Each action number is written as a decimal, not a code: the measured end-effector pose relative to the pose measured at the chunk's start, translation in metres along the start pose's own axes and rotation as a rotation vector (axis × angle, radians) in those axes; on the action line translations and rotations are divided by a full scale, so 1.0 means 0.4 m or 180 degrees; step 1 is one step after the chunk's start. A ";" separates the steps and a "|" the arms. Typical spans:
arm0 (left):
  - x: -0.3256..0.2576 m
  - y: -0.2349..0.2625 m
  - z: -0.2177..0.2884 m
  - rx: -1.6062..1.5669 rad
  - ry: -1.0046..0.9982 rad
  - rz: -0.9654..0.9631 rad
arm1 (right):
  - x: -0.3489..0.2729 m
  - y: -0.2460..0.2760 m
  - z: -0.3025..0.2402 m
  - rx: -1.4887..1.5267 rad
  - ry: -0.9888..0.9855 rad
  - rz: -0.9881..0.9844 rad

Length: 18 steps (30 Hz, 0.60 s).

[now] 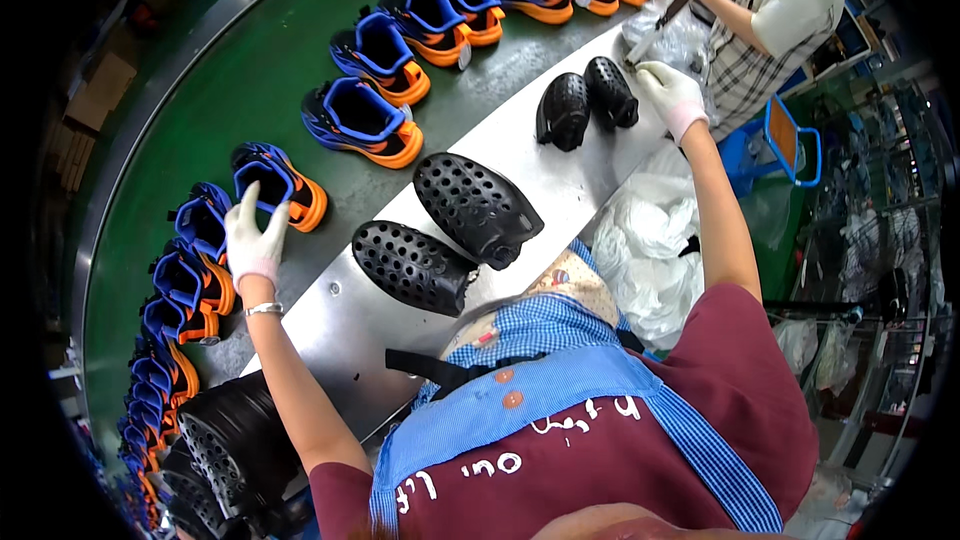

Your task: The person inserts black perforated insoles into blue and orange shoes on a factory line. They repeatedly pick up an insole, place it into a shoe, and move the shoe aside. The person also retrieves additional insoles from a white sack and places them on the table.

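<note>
My left hand [256,236], in a white glove, reaches to a blue, black and orange sneaker [307,202]. Its fingers are spread at the heel end and collar; whether they press on the shoe is hard to tell. On the right, my gloved right hand [672,98] is stretched out at the bench's far end, fingers extended beside the lower end of a metal bar [672,18] and clear plastic bags [668,43]. I see nothing in it. Between my hands, two large perforated black shoe forms [478,202] [412,266] and two smaller ones [563,110] [612,92] lie on the metal bench [345,340].
A curved green conveyor [225,70] carries a long row of matching sneakers [365,120]. More black forms [225,450] sit at lower left. White plastic bags [650,240] hang right of the bench. A co-worker [770,30] stands at upper right near a blue-framed stool [775,145].
</note>
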<state>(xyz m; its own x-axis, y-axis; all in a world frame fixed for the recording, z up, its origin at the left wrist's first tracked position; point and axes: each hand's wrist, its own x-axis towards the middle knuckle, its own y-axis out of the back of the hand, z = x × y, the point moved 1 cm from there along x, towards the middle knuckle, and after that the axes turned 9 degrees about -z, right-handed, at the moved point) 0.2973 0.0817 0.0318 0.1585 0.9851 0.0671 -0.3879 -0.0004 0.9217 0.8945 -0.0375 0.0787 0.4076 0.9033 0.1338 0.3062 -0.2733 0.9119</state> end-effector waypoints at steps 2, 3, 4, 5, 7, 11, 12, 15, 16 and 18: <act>0.027 -0.053 -0.012 -0.0186 0.0265 -0.0653 | -0.011 -0.028 0.003 -0.0040 -0.0066 -0.0165; 0.034 -0.067 -0.009 -0.0095 0.0561 -0.0824 | -0.016 -0.038 -0.005 -0.0173 -0.0043 -0.0253; 0.053 -0.106 -0.048 -0.0132 0.0614 -0.0889 | -0.017 -0.044 -0.017 -0.0190 -0.0078 -0.0484; 0.066 -0.123 -0.043 -0.0175 0.0661 -0.0969 | -0.020 -0.058 -0.017 -0.0412 -0.0110 -0.0546; 0.067 -0.151 -0.038 0.0080 0.0423 -0.0553 | -0.031 -0.074 -0.022 -0.0691 -0.0286 -0.0693; 0.054 -0.171 0.192 -0.0399 0.0110 -0.1195 | -0.026 -0.103 0.072 -0.0646 -0.0095 -0.0569; 0.057 -0.187 0.212 -0.0282 0.0078 -0.1063 | -0.024 -0.098 0.070 -0.0626 0.0001 -0.0579; 0.069 -0.209 0.232 -0.0165 0.0254 -0.0778 | -0.020 -0.090 0.073 -0.0649 0.0158 -0.0659; 0.082 -0.213 0.219 -0.0211 0.0380 -0.0981 | -0.018 -0.088 0.072 -0.0535 0.0211 -0.0678; 0.079 -0.212 0.199 -0.0293 0.0327 -0.1040 | -0.017 -0.104 0.066 -0.0396 0.0322 -0.0748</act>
<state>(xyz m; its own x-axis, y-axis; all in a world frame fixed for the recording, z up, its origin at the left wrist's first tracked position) 0.4076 0.0992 -0.0138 0.1973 0.9428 -0.2687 -0.4128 0.3285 0.8495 0.9018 -0.0409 0.0294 0.2480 0.9672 -0.0544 0.2716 -0.0155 0.9623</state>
